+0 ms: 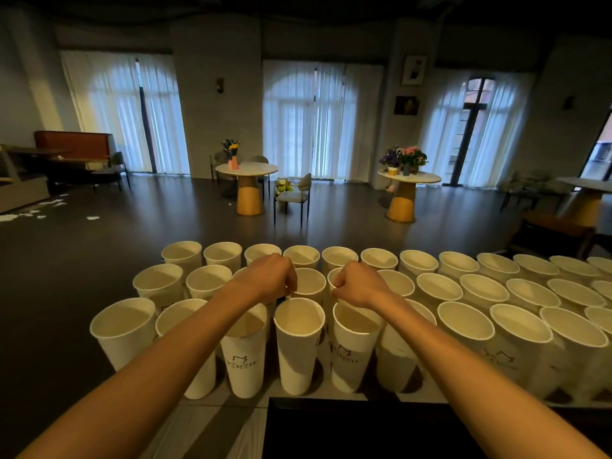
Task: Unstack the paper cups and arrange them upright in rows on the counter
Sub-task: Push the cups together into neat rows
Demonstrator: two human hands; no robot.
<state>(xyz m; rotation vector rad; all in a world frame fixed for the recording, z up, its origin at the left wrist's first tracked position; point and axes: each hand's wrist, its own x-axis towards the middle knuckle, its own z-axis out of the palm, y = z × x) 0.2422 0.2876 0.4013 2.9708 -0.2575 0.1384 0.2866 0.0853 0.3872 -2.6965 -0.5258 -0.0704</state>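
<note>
From the head camera, looking down over the person's outstretched forearms, the tall white paper cups [354, 346] stand mouth-up in three rows across the grey counter [212, 422], each cup's long axis vertical, though the wide lens leans the outer ones.

The left hand [270, 276] is curled, knuckles up, its fingertips [291, 290] pinching the far rim of a front-row cup [298, 346] that sits directly below and a little nearer than the hand. The right hand [356, 283] is curled the same way, fingers closed on the far rim of the neighbouring front-row cup, just beside the first. Whether either pinch holds one cup or a nested pair I cannot tell; the walls hide that.

Both hands sit equally close to their own cups, so neither has the advantage. The relation that matters, I would judge, is that each rim lies under the fingers with the cup hanging straight down: any next move wants a vertical lift or settle, not a sideways drag, since neighbours stand touching or nearly so on every side.

Beyond the counter are round café tables [246, 168] with flowers.
</note>
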